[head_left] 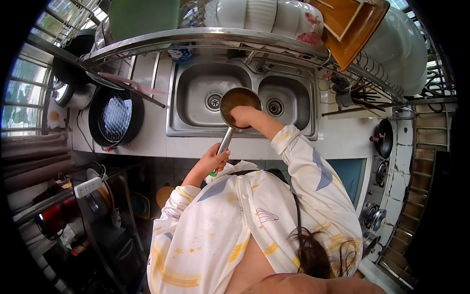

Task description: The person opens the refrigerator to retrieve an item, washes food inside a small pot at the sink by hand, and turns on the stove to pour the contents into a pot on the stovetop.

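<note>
Metal saucepan (pixel 238 98) is above the double-bowl sink (pixel 191 93), handle (pixel 225 140) clasped by the left hand (pixel 213 160). Right hand (pixel 242 116) reaches inside, grip unclear.

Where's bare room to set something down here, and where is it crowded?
Bare counter lies between the round black pan and the sink, and right of the sink toward the stove. Crowded: the loaded dish rack along the back, and the sink's middle, where the saucepan and right hand are.
</note>
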Demonstrator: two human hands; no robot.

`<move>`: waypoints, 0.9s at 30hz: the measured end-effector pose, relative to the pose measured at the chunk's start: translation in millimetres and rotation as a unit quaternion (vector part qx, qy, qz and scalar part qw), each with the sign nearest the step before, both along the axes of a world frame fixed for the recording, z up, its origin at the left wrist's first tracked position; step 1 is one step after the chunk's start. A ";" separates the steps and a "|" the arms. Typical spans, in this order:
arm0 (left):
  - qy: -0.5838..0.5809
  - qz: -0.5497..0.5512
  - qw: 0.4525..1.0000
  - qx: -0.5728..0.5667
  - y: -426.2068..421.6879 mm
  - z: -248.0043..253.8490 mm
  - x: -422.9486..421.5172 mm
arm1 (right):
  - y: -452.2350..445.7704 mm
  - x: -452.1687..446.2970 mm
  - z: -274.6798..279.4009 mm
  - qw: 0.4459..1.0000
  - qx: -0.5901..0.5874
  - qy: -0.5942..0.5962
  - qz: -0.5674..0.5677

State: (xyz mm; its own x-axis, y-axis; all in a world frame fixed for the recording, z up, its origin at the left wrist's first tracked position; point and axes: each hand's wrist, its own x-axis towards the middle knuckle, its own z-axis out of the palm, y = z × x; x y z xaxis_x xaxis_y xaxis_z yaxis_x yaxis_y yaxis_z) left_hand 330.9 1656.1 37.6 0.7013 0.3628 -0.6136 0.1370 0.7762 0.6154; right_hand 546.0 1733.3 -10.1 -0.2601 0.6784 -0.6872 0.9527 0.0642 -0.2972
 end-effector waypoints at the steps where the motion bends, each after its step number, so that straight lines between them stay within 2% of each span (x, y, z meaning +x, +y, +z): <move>1: 0.000 -0.002 1.000 0.000 0.1 0.9 0.5 | -0.3 -2.3 4.3 1.000 0.000 0.000 -0.002; 3: 0.007 0.002 1.000 0.001 -0.3 2.4 1.2 | -0.2 -5.6 13.7 0.982 0.185 0.037 0.030; 4: 0.008 0.001 1.000 0.001 0.0 2.5 1.3 | 0.9 -3.3 11.9 0.982 0.185 0.037 0.029; 6: 0.003 0.003 1.000 0.003 0.0 2.4 0.6 | 4.6 5.1 4.0 0.948 0.299 -0.075 0.076; 8: 0.005 0.003 1.000 0.000 1.2 2.4 1.3 | 4.4 11.3 -3.3 0.946 0.299 -0.104 0.074; 10: 0.006 0.005 1.000 -0.003 1.9 1.8 1.9 | 2.7 13.3 -4.1 0.973 0.196 -0.121 0.004; 11: 0.006 0.006 1.000 -0.005 1.7 0.8 2.2 | 2.6 12.2 -1.4 0.973 0.196 -0.121 0.004; 13: 0.006 0.006 1.000 -0.007 1.1 -0.8 2.6 | 0.9 9.3 3.0 0.993 -0.015 -0.113 0.009; 14: 0.005 0.008 1.000 -0.008 0.8 -1.5 3.0 | -1.6 7.9 2.8 0.993 -0.015 -0.113 0.008; 16: 0.004 0.008 1.000 -0.010 0.7 -3.5 3.8 | -7.8 4.4 6.3 0.994 0.102 0.048 0.011; 17: 0.002 0.008 1.000 -0.010 0.8 -4.9 3.4 | -9.9 2.8 10.3 0.994 0.102 0.048 0.010; 19: 0.000 0.010 1.000 -0.010 1.2 -5.5 3.0 | -12.0 0.2 24.3 0.951 0.308 0.008 -0.021; 22: 0.001 0.018 1.000 -0.007 2.9 -4.3 3.3 | -12.4 -4.8 58.4 0.935 0.346 0.013 -0.074; 23: 0.002 0.019 1.000 -0.005 3.3 -4.3 3.9 | -12.3 -4.0 55.3 0.936 0.345 0.013 -0.074; 25: 0.005 0.019 1.000 -0.006 -1.5 -5.9 4.8 | -18.0 -1.7 41.5 0.890 0.452 0.024 -0.050; 27: 0.010 0.021 1.000 0.012 3.9 -7.6 6.4 | -27.2 3.6 31.7 0.892 0.449 0.012 -0.056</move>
